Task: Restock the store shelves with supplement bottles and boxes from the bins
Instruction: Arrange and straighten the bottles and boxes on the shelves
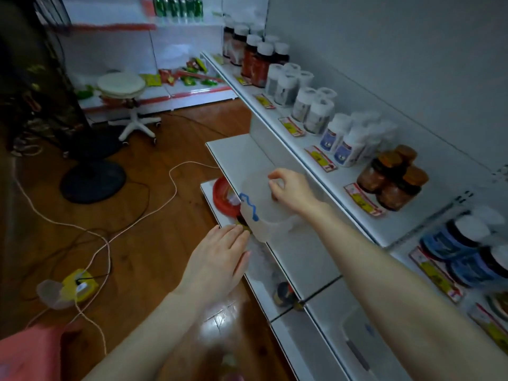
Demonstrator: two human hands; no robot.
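My right hand (291, 191) pinches the far rim of a translucent plastic bin (261, 207) marked with a blue squiggle. The bin is tilted over the front edge of the white middle shelf (297, 257). My left hand (220, 257) reaches in below it with straight fingers, fingertips at the bin's lower edge, beside a small dark and yellow item that is mostly hidden. A red-rimmed container (221, 199) sits on the lower shelf behind the bin. The upper shelf (341, 199) holds rows of supplement bottles: dark ones with white caps (255, 56), white ones (313, 108), amber jars with orange lids (393, 177).
A dark jar (284, 292) lies on the lower shelf, and another translucent bin (354, 339) sits at bottom right. On the wooden floor are a white stool (121, 86), a black fan base (93, 182), loose cables and a yellow power strip (79, 287).
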